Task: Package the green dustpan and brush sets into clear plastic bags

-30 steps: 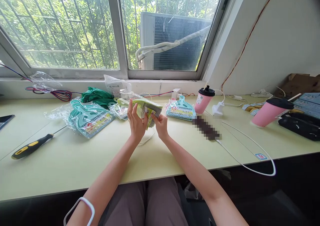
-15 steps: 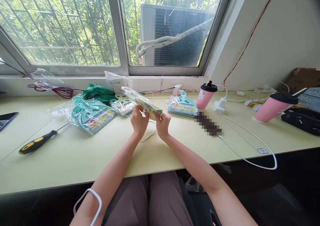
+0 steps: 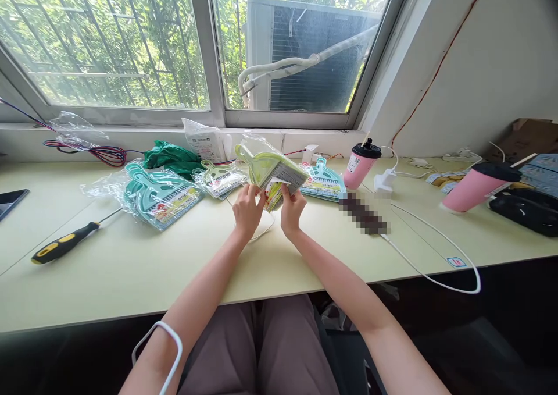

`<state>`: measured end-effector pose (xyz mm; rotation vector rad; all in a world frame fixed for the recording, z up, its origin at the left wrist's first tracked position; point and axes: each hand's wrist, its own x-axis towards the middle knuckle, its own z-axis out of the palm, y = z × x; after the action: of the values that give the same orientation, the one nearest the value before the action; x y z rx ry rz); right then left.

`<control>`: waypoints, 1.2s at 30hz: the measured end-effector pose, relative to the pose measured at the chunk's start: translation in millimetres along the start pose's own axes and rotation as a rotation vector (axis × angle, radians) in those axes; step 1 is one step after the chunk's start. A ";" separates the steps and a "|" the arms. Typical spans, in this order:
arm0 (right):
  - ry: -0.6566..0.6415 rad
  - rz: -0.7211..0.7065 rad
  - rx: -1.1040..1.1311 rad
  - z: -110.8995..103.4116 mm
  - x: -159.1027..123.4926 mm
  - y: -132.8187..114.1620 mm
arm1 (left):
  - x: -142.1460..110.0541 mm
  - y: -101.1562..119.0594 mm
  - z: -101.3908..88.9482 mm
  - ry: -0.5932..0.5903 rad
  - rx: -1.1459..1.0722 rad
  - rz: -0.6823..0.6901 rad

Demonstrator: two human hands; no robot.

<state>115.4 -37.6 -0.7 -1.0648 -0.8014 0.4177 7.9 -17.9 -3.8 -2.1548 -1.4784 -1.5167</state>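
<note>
Both hands hold a light green mini brush-and-dustpan set (image 3: 271, 168) in a clear plastic bag, lifted above the pale desk (image 3: 131, 267) with its handle pointing up and left. My left hand (image 3: 247, 212) pinches the bag's lower left edge. My right hand (image 3: 292, 207) grips the lower right edge by the paper label. A packaged green set (image 3: 218, 180) lies just behind my left hand, and a teal set (image 3: 321, 181) lies behind my right hand.
A stack of teal sets in plastic (image 3: 159, 194) and a yellow-black screwdriver (image 3: 65, 242) lie at left. Two pink cups (image 3: 360, 163) (image 3: 477, 188), a white charger with cable (image 3: 429, 249) and a phone (image 3: 11, 200) also sit on the desk. Window sill runs behind.
The packaged set was turned over between my hands: it lay tilted flat half a second ago and now stands raised, its face toward me. My view shifted slightly.
</note>
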 end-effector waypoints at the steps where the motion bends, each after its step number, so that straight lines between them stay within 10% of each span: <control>1: 0.007 0.017 0.037 0.4 0.7 -0.4 | 0.1 -1.1 0.4 0.011 0.014 0.024; 15: 0.004 0.234 0.407 1.7 10.6 -4.3 | 0.2 -4.6 -2.3 -0.125 0.182 0.391; 36: -0.294 0.237 0.275 12.7 -10.9 9.3 | 13.8 4.0 -16.1 -0.105 0.295 0.265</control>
<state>99.4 -32.9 -10.0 -0.8516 -0.8501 0.8759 0.7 -20.5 16.3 -2.1720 -1.2870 -1.0435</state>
